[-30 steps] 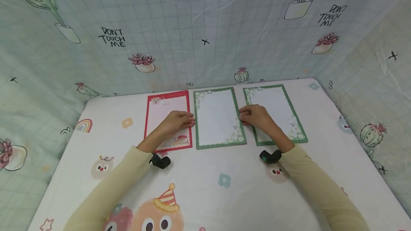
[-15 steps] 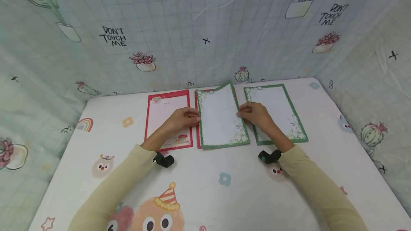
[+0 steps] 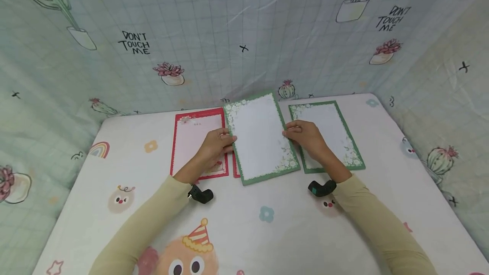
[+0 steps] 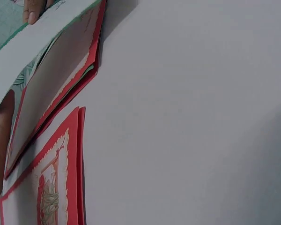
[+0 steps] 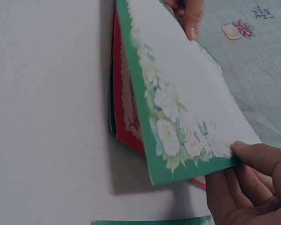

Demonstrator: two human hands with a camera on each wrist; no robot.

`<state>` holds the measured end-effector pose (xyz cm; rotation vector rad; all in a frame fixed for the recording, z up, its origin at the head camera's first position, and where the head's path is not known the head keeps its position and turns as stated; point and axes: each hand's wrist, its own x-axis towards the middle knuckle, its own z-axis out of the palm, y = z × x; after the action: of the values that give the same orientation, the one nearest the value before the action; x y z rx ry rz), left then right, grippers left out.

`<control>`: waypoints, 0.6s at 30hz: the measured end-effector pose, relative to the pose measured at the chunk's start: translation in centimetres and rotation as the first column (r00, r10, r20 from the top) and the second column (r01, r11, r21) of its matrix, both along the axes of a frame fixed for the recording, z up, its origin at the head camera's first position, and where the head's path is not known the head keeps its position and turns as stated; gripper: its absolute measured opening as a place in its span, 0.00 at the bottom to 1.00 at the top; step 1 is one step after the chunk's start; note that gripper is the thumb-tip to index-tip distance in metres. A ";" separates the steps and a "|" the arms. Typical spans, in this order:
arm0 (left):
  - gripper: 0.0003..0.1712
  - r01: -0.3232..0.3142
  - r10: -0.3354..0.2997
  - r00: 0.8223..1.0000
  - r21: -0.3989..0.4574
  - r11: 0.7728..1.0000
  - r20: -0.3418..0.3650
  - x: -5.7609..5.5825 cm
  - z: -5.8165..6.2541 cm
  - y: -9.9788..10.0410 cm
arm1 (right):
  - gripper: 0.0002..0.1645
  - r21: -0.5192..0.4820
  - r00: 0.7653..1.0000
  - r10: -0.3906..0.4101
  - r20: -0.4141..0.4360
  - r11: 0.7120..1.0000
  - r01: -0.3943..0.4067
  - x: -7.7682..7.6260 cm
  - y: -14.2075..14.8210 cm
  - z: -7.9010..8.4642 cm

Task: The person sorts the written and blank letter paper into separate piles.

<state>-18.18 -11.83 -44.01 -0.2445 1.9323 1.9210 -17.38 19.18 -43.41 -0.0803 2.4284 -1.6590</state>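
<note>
A sheet of paper with a green floral border [image 3: 259, 139] is raised and slightly turned over the middle stack. My left hand [image 3: 216, 145] pinches its left edge, thumb on top. On the opposite edge my right hand [image 3: 307, 137] pinches it too, thumb over the face and fingers beneath, as the right wrist view shows at the right hand [image 5: 253, 183]. Under the raised sheet lies a red-bordered sheet [image 4: 61, 84], mostly hidden in the head view. Left of it, partly behind my left hand, is a stack of red-bordered paper [image 3: 191, 139] with a small picture at its lower corner.
A second green-bordered sheet [image 3: 332, 139] lies on the right, partly covered by my right hand. The table [image 3: 290, 232] wears a white cloth with cartoon prints. Close behind its far edge hangs a patterned curtain [image 3: 214, 33].
The green-bordered sheet has come up off the middle stack between both hands and tilted, uncovering a red border beneath. My left hand has shifted a little to the right.
</note>
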 end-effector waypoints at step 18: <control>0.21 -0.141 0.150 0.988 0.157 0.978 -0.048 0.3 -0.3 1.1 | 0.29 -0.101 0.999 -0.042 -0.003 0.994 0.042 0.7 0.4 -0.2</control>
<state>-17.84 -10.70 -44.31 -0.2948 1.8367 2.1832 -16.64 19.56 -43.63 -0.0492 2.3646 -1.8021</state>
